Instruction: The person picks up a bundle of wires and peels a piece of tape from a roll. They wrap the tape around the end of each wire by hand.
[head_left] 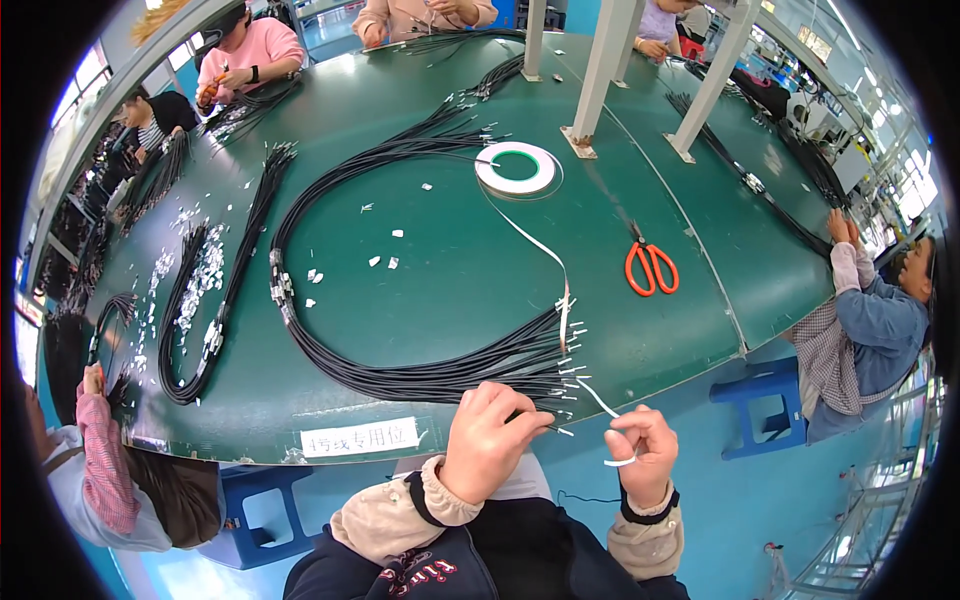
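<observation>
While left hand (490, 435) pinches one wire (545, 425) — right hand (645, 450) pinches one tape strip (600, 400).

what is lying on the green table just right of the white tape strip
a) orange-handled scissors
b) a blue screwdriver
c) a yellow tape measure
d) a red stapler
a: the orange-handled scissors lie flat on the green table, to the right of the white tape strip that runs from the tape roll toward the person's right hand.

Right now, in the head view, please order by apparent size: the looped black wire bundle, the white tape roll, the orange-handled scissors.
1. Looped black wire bundle
2. Round white tape roll
3. Orange-handled scissors, close to the roll in apparent size, so their order is unsure.
</observation>
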